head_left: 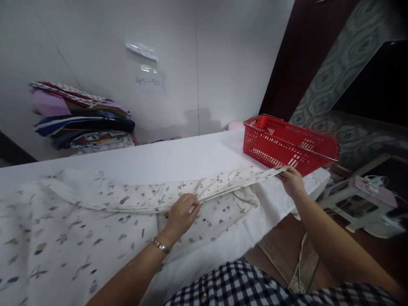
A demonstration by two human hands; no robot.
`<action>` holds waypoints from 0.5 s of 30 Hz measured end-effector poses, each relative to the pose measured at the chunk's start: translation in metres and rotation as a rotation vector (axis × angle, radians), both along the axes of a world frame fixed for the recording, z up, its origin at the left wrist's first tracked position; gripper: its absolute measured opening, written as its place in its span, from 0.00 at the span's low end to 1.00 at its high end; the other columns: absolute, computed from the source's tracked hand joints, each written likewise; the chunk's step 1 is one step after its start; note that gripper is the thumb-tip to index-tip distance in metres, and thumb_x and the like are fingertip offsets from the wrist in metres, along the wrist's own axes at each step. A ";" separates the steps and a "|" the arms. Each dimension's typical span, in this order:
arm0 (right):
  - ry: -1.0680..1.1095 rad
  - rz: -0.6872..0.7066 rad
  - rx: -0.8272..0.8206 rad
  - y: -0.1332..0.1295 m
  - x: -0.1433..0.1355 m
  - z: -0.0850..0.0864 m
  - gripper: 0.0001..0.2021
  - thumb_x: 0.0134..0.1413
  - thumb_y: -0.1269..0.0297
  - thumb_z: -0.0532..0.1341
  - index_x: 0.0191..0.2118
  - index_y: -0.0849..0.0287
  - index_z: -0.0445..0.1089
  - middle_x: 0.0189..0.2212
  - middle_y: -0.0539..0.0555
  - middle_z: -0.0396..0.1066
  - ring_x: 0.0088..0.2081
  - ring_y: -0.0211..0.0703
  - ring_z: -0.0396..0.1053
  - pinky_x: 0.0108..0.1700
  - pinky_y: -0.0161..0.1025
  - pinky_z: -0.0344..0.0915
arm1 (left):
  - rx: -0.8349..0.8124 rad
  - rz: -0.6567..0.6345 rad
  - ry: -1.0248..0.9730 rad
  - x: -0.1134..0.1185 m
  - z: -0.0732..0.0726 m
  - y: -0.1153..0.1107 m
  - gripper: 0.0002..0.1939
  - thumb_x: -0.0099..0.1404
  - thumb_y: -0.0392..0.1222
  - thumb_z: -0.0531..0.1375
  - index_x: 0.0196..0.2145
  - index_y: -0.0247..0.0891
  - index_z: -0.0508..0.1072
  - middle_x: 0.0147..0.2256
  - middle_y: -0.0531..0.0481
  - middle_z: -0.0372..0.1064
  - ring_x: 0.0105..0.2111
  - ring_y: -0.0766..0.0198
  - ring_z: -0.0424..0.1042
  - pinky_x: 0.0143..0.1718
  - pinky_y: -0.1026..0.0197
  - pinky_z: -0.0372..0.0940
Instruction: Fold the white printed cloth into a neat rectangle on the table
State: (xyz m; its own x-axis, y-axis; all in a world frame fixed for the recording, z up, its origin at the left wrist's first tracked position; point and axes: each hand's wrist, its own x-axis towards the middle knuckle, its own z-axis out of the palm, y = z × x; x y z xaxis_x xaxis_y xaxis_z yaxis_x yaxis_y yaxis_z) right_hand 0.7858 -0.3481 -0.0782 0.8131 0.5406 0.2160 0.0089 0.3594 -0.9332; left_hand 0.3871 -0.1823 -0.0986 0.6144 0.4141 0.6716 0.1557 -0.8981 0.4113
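A white cloth (121, 197) printed with small leaves and flowers lies across the white-covered table, partly folded, its layered edge running left to right. My left hand (183, 214), with a metal watch on the wrist, pinches that edge near the middle. At the cloth's right end, my right hand (290, 180) grips the narrow corner and holds it slightly raised, just in front of the red basket. Between the two hands the edge is drawn fairly straight, and a loose flap of the same cloth lies below it.
A red plastic basket (287, 144) with metal handles stands at the table's right end. Folded clothes (86, 119) are stacked at the back left against a white wall (165, 106). A white plastic stool (360, 208) stands on the floor at the right.
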 end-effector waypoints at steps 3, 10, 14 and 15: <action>0.001 -0.002 -0.018 0.001 -0.003 -0.002 0.09 0.32 0.68 0.69 0.23 0.58 0.70 0.29 0.50 0.76 0.30 0.38 0.73 0.34 0.35 0.72 | -0.038 0.019 0.030 -0.001 -0.001 0.001 0.09 0.66 0.37 0.54 0.27 0.39 0.63 0.29 0.51 0.66 0.33 0.64 0.68 0.35 0.61 0.64; -0.079 -0.008 -0.100 0.000 -0.010 0.001 0.07 0.35 0.68 0.67 0.25 0.58 0.69 0.28 0.50 0.74 0.26 0.36 0.71 0.27 0.33 0.70 | -0.081 0.093 0.385 -0.004 -0.017 0.011 0.13 0.63 0.33 0.52 0.46 0.38 0.65 0.37 0.49 0.69 0.35 0.62 0.70 0.36 0.61 0.64; -0.193 0.003 -0.110 0.002 -0.014 0.012 0.07 0.37 0.71 0.64 0.28 0.58 0.71 0.24 0.48 0.73 0.18 0.31 0.63 0.18 0.29 0.60 | -0.014 0.172 0.716 -0.003 -0.021 0.016 0.14 0.60 0.28 0.49 0.38 0.38 0.69 0.38 0.46 0.68 0.39 0.59 0.69 0.39 0.58 0.63; -0.210 -0.003 -0.085 0.003 -0.016 0.016 0.06 0.38 0.71 0.64 0.29 0.58 0.71 0.25 0.48 0.73 0.17 0.31 0.63 0.17 0.30 0.60 | -0.004 0.214 0.757 -0.005 -0.021 0.018 0.13 0.60 0.27 0.49 0.35 0.38 0.70 0.38 0.46 0.68 0.39 0.58 0.69 0.39 0.58 0.63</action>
